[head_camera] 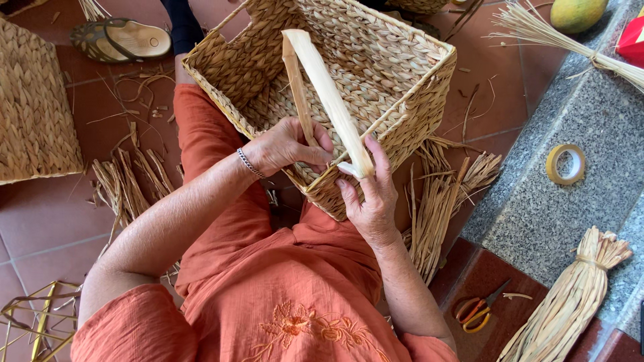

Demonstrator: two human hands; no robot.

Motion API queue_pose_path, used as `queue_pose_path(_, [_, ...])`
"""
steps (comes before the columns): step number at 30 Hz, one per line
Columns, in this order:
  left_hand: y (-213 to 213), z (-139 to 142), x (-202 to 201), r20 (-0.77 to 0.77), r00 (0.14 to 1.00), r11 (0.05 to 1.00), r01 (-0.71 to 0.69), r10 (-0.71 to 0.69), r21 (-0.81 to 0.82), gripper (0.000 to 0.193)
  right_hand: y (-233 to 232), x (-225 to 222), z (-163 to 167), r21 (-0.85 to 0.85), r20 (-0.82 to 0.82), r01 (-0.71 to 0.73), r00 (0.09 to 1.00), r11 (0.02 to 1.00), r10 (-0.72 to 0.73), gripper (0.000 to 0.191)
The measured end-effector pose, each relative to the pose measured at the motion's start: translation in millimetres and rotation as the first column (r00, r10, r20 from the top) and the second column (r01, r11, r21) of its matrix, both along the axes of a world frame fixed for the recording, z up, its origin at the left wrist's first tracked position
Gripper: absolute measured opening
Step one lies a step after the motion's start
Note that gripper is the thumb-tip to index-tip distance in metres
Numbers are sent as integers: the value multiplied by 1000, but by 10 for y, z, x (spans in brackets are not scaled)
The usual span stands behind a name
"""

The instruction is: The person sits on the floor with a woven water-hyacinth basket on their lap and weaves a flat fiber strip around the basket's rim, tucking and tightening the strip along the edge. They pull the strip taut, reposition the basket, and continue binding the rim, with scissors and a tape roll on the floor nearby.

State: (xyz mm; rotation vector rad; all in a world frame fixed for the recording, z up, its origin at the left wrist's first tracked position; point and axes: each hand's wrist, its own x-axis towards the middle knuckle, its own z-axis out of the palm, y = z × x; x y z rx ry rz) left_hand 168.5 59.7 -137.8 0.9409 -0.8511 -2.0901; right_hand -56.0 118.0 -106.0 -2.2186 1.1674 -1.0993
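Person sits on the tiled floor (40,221), woven basket (376,74) tilted on the lap, open side toward the camera. Left hand (285,144) curled shut at the near rim, pinching the thinner pale strip (295,87). Right hand (369,194) grips the rim corner, thumb and fingers closed on the wide pale strip (332,100) that stands up over the basket's inside. Loose dried stalks (436,201) lie on the floor just right of the basket, more at the left. On the grey stone step (537,221): yellow tape roll (565,163), tied straw bundle (570,302), another bundle at top right. Orange-handled scissors (477,311) sit below the step. Red package (632,40) at the top right edge, label unreadable; green fruit (577,13) beside it. Sandal (121,40) top left, flat woven panel (33,107) far left.
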Motion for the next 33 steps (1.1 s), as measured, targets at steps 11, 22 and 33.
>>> queue_pose_path(11, [-100,37,-87,225,970,992,111,-94,-60,16,17,-1,-21,91,27,-1,1000,996,-1,39])
queue_pose_path(22, [-48,186,-19,-45,998,999,40,-38,35,24,-17,72,29,139,-61,102,994,985,-94,23])
queue_pose_path(33, [-26,158,7,-77,995,998,-59,61,25,30,-53,169,36,-121,5,141,990,982,-142,13])
